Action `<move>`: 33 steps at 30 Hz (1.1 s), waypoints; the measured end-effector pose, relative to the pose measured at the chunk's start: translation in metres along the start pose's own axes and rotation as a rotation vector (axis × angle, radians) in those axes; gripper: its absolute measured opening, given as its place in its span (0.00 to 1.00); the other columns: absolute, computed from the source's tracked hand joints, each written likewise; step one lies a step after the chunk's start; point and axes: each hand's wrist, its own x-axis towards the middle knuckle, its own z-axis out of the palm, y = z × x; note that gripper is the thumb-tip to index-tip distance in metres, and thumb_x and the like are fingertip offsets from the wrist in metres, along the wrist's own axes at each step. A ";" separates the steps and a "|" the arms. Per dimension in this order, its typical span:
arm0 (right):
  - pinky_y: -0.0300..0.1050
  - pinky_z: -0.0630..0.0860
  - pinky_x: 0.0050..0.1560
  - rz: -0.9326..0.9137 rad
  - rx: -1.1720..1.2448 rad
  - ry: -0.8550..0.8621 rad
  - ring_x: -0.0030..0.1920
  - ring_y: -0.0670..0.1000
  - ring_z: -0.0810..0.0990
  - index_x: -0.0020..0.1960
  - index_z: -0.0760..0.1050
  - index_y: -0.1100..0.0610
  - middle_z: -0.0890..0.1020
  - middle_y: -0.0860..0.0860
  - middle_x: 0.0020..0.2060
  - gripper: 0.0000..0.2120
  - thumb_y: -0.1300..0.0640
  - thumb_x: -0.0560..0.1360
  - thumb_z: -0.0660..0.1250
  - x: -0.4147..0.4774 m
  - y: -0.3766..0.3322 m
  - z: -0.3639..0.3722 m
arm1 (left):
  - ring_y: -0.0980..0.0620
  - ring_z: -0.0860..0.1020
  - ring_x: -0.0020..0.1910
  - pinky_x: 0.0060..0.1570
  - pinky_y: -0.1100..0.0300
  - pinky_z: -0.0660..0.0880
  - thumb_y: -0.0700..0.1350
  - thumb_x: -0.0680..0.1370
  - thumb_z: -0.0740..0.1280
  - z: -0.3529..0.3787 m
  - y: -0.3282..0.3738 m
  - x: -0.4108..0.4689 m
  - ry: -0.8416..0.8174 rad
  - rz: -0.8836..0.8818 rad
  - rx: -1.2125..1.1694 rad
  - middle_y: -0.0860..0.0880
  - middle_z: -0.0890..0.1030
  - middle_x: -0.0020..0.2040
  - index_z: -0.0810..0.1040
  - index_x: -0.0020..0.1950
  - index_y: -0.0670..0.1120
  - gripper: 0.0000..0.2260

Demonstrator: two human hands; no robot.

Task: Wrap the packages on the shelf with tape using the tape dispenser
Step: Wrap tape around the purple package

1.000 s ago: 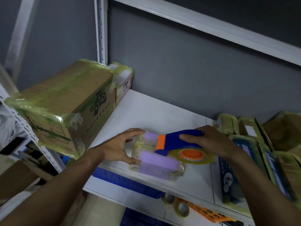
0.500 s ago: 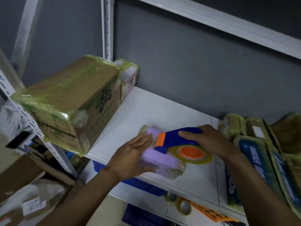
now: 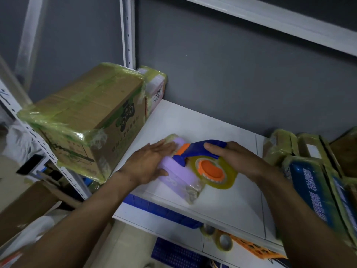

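Observation:
A purple package point(image 3: 178, 177) wrapped in clear tape lies on the white shelf point(image 3: 228, 207) near its front edge. My left hand point(image 3: 149, 163) lies flat on the package's left part with straight fingers. My right hand point(image 3: 234, 158) grips the blue handle of the tape dispenser point(image 3: 199, 154), whose orange hub and yellowish tape roll point(image 3: 216, 172) rest over the package's right side. The dispenser's orange and blue nose touches the package top beside my left fingers.
A large taped cardboard box point(image 3: 87, 120) stands at the shelf's left end, a small taped package point(image 3: 156, 89) behind it. Several taped packages point(image 3: 309, 180) are stacked at the right. Below the shelf lie spare tape rolls point(image 3: 224, 241), a blue crate and an orange tray.
My left hand moved from the package's left side onto its top and flattened there. The dispenser stays on the package in my right hand; the view shifted slightly.

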 end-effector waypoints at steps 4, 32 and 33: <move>0.49 0.81 0.50 -0.004 0.060 0.109 0.42 0.49 0.88 0.46 0.87 0.52 0.89 0.49 0.39 0.24 0.31 0.75 0.69 0.003 0.005 0.002 | 0.60 0.46 0.81 0.78 0.60 0.56 0.76 0.67 0.67 0.017 0.000 -0.010 0.105 0.035 -0.036 0.63 0.51 0.82 0.54 0.83 0.57 0.50; 0.43 0.79 0.40 0.083 -0.010 0.169 0.38 0.48 0.86 0.45 0.85 0.55 0.87 0.48 0.35 0.24 0.34 0.74 0.71 -0.017 0.018 -0.003 | 0.53 0.59 0.80 0.79 0.52 0.52 0.82 0.67 0.57 0.021 0.012 0.011 0.203 0.115 0.192 0.52 0.60 0.81 0.64 0.80 0.47 0.53; 0.44 0.81 0.42 0.083 0.007 0.165 0.39 0.49 0.86 0.46 0.85 0.55 0.87 0.48 0.35 0.23 0.34 0.74 0.71 -0.017 0.020 -0.002 | 0.54 0.57 0.81 0.80 0.52 0.52 0.82 0.68 0.58 0.024 0.016 0.011 0.184 0.136 0.170 0.51 0.57 0.82 0.61 0.81 0.47 0.53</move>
